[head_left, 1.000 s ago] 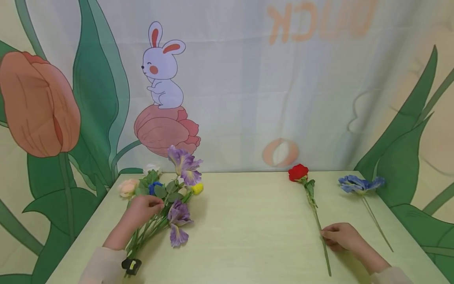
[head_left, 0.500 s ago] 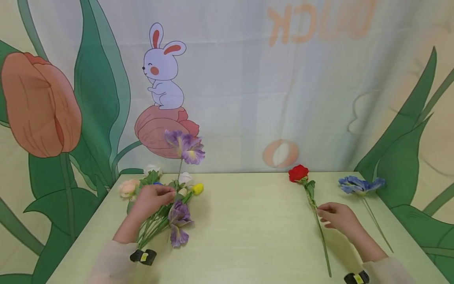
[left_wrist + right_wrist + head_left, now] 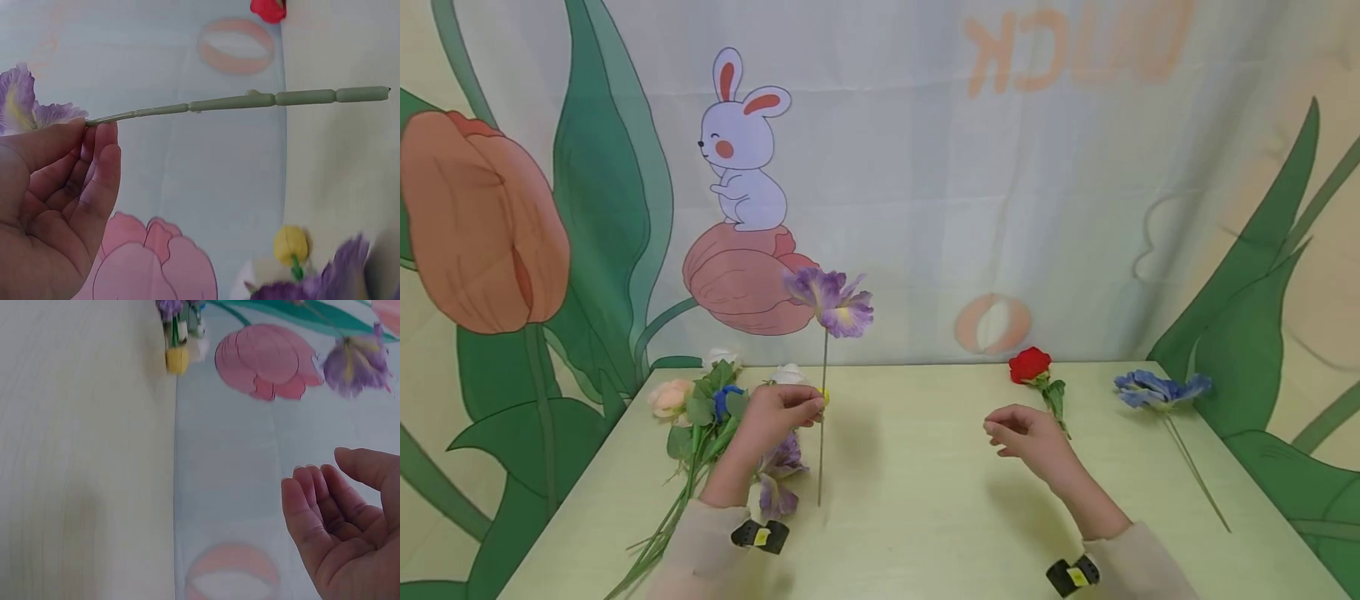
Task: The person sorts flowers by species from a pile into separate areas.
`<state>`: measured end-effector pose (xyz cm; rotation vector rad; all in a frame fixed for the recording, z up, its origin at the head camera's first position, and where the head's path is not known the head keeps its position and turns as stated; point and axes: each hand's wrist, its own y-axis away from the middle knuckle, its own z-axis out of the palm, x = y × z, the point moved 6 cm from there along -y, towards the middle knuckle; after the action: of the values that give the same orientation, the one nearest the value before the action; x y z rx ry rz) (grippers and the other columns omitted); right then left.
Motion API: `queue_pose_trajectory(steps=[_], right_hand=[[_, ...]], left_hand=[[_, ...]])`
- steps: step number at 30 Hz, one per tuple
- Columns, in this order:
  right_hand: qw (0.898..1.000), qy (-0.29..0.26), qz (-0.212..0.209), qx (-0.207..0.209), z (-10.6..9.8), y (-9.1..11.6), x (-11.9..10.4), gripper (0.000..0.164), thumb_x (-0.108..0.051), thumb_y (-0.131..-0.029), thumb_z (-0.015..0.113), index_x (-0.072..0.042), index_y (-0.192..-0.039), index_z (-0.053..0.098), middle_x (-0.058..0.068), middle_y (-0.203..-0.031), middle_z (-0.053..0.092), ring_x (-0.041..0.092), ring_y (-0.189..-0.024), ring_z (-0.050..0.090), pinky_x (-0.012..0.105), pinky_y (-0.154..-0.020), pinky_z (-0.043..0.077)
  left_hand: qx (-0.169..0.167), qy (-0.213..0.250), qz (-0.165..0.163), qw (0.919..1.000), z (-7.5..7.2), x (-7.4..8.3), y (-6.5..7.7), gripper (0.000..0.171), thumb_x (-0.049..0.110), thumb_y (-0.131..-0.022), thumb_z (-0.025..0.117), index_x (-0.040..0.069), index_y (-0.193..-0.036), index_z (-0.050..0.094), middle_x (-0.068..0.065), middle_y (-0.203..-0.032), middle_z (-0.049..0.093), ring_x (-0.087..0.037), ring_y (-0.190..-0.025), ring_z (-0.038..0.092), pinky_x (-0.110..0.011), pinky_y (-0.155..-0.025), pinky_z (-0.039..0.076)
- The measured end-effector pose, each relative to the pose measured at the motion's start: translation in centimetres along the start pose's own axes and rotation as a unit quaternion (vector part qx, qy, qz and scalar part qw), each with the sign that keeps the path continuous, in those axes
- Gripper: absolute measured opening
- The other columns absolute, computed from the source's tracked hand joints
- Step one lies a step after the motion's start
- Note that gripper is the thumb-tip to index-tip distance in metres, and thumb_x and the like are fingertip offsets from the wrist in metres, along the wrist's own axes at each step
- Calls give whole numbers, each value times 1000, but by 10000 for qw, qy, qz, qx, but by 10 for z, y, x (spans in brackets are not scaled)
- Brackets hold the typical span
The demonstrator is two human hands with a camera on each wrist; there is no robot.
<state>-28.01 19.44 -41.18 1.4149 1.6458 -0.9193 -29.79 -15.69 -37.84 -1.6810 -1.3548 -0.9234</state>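
My left hand (image 3: 775, 418) pinches the thin stem of a purple iris (image 3: 838, 308) between thumb and fingers. The flower stands upright above the table, bloom on top. In the left wrist view the bare lower stem (image 3: 234, 102) runs out past the fingertips. My right hand (image 3: 1036, 442) hovers over the table with relaxed, slightly bent fingers and nothing in it. Near it lies a red rose (image 3: 1028, 365), its lower stem hidden behind the hand and arm. The right wrist view also shows the raised iris (image 3: 356, 365).
At the left lies a bunch of flowers: a peach rose (image 3: 672, 398), a blue bloom (image 3: 722, 403), white ones and another purple iris (image 3: 778, 497). A blue flower (image 3: 1161, 390) lies far right. A printed curtain (image 3: 910, 183) hangs behind the table (image 3: 917, 517).
The left hand has lifted the purple iris out of the bunch and carried it right. The right hand has let go of the red rose's stem and moved left and up.
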Motion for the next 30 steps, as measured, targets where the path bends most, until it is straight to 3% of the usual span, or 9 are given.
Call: queue_pose_trajectory(steps=[9, 16, 22, 30], right_hand=[[9965, -608, -430, -377, 54, -5, -26, 23, -13, -99, 66, 6, -111, 69, 14, -100, 73, 20, -88, 69, 26, -76, 63], [9932, -793, -571, -628, 86, -7, -40, 27, -15, -98, 68, 8, -112, 68, 20, -99, 73, 12, -83, 67, 27, -76, 63], [9923, -825, -610, -688, 104, -6, -44, 26, -14, -97, 70, 8, -110, 69, 23, -98, 73, 13, -82, 67, 31, -75, 63], [9911, -909, -584, -779, 116, -2, -34, 24, -6, -96, 68, 13, -109, 66, 25, -97, 72, 8, -79, 65, 25, -72, 62]], left_hand=[[-152, 435, 230, 9987, 41, 13, -3, 19, 6, -98, 65, -9, -106, 74, -23, -94, 77, -10, -79, 73, -31, -79, 64], [-52, 754, 86, 9971, 63, 16, -6, 18, 6, -97, 67, -8, -104, 74, -22, -92, 77, -12, -80, 73, -33, -80, 64], [-70, 1023, 27, 9947, 75, 17, -6, 17, 8, -97, 67, -7, -102, 74, -18, -87, 76, -21, -82, 74, -35, -82, 64], [-172, 1385, 99, 9902, 81, 14, -4, 20, 7, -97, 67, -12, -103, 72, -16, -85, 76, -5, -73, 68, -31, -80, 64]])
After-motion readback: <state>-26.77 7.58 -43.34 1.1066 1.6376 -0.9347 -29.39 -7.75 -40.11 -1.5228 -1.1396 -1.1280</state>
